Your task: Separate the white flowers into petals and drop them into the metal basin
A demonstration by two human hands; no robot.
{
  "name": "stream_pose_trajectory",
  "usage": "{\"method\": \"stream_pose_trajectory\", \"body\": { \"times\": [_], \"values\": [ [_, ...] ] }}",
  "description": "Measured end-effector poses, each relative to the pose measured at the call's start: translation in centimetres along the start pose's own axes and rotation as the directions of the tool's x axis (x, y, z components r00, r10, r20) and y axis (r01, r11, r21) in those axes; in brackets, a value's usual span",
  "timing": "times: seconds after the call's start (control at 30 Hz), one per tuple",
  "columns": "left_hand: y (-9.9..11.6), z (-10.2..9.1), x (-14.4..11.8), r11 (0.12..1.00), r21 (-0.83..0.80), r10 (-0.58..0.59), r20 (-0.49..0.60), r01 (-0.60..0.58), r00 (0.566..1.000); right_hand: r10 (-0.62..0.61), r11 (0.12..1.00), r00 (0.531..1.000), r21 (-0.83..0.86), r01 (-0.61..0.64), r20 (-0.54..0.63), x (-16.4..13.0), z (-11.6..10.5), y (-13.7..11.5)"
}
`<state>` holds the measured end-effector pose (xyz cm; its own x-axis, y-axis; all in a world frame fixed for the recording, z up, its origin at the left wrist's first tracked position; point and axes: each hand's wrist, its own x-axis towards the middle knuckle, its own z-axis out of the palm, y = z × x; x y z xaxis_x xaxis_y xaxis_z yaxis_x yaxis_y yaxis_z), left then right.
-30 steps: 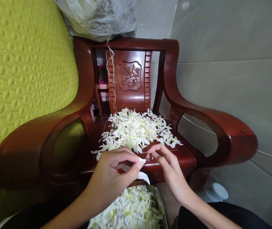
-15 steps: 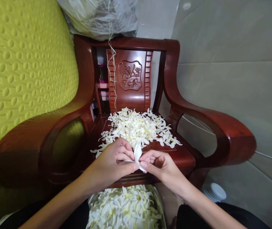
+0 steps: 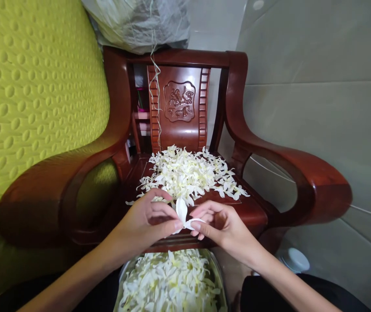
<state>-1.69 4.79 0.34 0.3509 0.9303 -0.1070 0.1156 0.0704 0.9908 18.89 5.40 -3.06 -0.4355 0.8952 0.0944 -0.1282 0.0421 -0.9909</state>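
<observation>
Between my two hands is a white flower (image 3: 181, 209) with long petals, one standing upright and one pointing to the right. My left hand (image 3: 149, 219) pinches it near the centre with thumb and fingers. The thumb and fingers of my right hand (image 3: 218, 223) close on the right-pointing petal. Just beyond, a pile of white flowers (image 3: 185, 171) covers part of the wooden chair's seat (image 3: 253, 212). Below my hands, in front of the seat, a container (image 3: 220, 277) is full of similar white flowers (image 3: 169, 284).
Curved armrests (image 3: 315, 182) of the dark red chair rise on both sides. A yellow dimpled panel (image 3: 35, 86) stands at the left, a grey tiled wall (image 3: 318, 56) at the right. A plastic bag (image 3: 139, 26) with a hanging string rests atop the chair back. A pale round object (image 3: 296, 260) sits low right.
The flower has shifted slightly left and turned, so one petal now points right. My right fingers have moved from its lower middle onto that petal, and my hands are slightly farther apart.
</observation>
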Motion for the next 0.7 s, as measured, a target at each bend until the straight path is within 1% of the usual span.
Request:
{"method": "stream_pose_trajectory", "body": {
  "times": [0.07, 0.2, 0.33, 0.5, 0.53, 0.57, 0.63, 0.7],
  "values": [
    [0.0, 0.1, -0.3, 0.998, 0.019, 0.065, -0.029, -0.065, 0.997, 0.013, 0.999, 1.000, 0.045, -0.013, 0.005, -0.1, 0.5, 0.1],
    [0.1, 0.0, -0.6, 0.992, 0.056, 0.118, -0.038, -0.116, 0.992, 0.061, 0.993, 0.998, 0.099, -0.061, 0.002, -0.1, 1.6, -0.1],
    [0.0, 0.1, -0.7, 0.978, 0.141, 0.164, -0.076, -0.152, 0.984, 0.043, 0.998, 0.999, 0.042, -0.042, -0.020, -0.3, 2.4, -0.5],
    [-0.4, 0.4, -0.6, 0.932, 0.311, 0.257, -0.197, -0.188, 0.946, -0.012, 0.999, 1.000, -0.032, 0.012, -0.007, -0.4, 2.6, -0.6],
    [-0.3, 0.3, -0.5, 0.934, 0.313, 0.242, -0.198, -0.172, 0.950, -0.020, 0.999, 1.000, -0.042, 0.019, -0.009, -0.4, 2.4, -0.5],
    [-0.3, 0.2, -0.5, 0.942, 0.303, 0.202, -0.177, -0.142, 0.963, -0.027, 0.999, 0.999, -0.048, 0.026, -0.019, -0.2, 2.2, -0.4],
    [0.1, -0.4, -0.4, 0.957, 0.284, 0.087, -0.099, -0.056, 0.991, -0.042, 0.998, 0.997, -0.058, 0.038, -0.063, 0.2, 1.7, -0.2],
    [0.4, -1.1, -0.4, 0.949, 0.315, 0.019, -0.055, -0.001, 0.998, -0.062, 0.994, 0.990, -0.094, 0.051, -0.124, 0.6, 1.1, 0.0]
  ]
}}
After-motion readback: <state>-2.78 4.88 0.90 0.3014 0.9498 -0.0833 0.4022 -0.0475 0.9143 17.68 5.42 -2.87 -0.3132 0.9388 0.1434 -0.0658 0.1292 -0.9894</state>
